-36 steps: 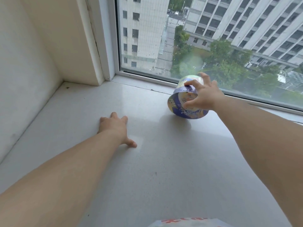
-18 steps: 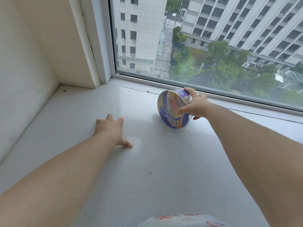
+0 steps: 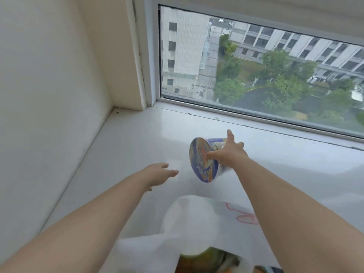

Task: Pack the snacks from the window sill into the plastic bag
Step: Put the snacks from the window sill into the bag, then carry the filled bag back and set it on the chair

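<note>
My right hand (image 3: 229, 153) grips a purple noodle cup (image 3: 202, 161), tipped on its side with the printed lid facing left, held just above the white window sill (image 3: 126, 146). My left hand (image 3: 157, 174) hovers over the sill to the cup's left, fingers apart and holding nothing. A white plastic bag (image 3: 197, 229) with red print lies at the near edge below both arms. Inside its mouth a green and orange snack pack (image 3: 204, 261) shows, blurred.
The window pane (image 3: 256, 66) and its frame run along the sill's far side. A cream wall (image 3: 49, 95) closes off the left end, meeting the sill in a corner.
My right hand has lifted the cup and carried it nearer, toward the bag. My left hand has risen off the sill. The view has pulled back, and the bag now shows.
</note>
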